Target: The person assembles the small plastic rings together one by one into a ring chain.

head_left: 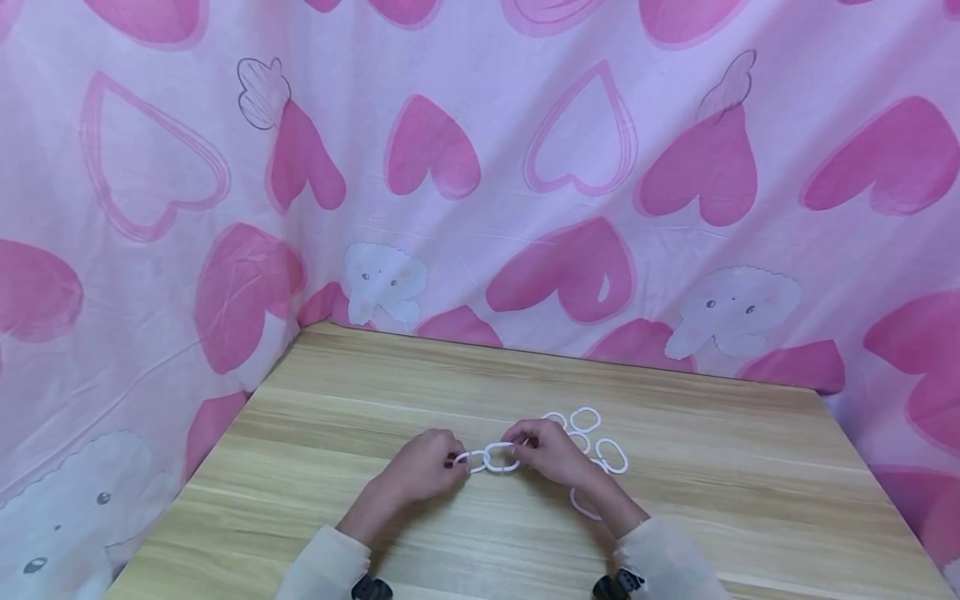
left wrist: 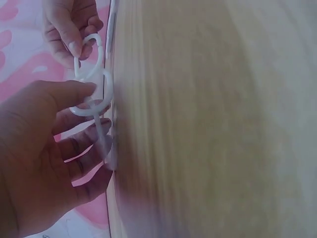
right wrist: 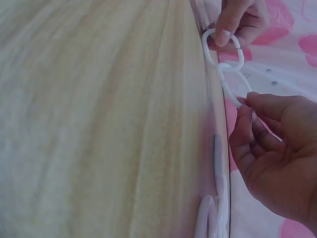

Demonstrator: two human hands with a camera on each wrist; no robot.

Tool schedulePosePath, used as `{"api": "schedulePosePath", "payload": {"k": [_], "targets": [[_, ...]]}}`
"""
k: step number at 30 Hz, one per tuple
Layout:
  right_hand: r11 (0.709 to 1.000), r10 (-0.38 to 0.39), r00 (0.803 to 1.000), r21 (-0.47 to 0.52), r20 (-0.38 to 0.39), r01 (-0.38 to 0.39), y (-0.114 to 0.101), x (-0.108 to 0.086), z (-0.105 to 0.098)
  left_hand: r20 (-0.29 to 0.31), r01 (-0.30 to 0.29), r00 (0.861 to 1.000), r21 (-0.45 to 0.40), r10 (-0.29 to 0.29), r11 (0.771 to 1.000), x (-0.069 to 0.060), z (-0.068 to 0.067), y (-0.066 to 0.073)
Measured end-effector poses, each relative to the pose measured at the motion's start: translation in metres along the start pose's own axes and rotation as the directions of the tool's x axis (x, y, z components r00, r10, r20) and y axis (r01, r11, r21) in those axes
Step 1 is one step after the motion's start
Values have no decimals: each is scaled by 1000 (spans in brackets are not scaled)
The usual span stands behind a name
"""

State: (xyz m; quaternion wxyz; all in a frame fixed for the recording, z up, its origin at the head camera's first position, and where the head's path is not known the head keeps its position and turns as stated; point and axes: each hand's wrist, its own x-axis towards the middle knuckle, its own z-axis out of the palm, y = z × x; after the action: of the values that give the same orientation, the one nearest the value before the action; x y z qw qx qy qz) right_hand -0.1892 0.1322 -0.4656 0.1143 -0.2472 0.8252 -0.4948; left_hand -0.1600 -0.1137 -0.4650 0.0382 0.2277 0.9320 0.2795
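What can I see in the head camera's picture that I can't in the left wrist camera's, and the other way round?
Only the head view shows the pale sleeves, the black devices at the wrists, and the loose white rings as separate ovals near the right hand.

Only the left wrist view shows a third ring, nearly edge-on against the left hand; it appears linked to the ring above it.

Both show the two hands, each holding one of two linked white rings, plus the wooden table and the pink-patterned cloth.

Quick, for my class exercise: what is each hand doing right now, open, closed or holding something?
Left hand: closed, holding a white ring.
Right hand: closed, pinching a second white ring.
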Motion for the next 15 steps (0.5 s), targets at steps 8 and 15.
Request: {"api": "schedulePosePath", "payload": {"k": [8,15], "targets": [[999,29,1000,43,9,-30,0,-1,2,-16,2,1000,27,-1,1000,3,0,3],[997,41,999,57,19,-42,-1,-3,1,-60,22,998,-197,-34,980,13,1,12]]}}
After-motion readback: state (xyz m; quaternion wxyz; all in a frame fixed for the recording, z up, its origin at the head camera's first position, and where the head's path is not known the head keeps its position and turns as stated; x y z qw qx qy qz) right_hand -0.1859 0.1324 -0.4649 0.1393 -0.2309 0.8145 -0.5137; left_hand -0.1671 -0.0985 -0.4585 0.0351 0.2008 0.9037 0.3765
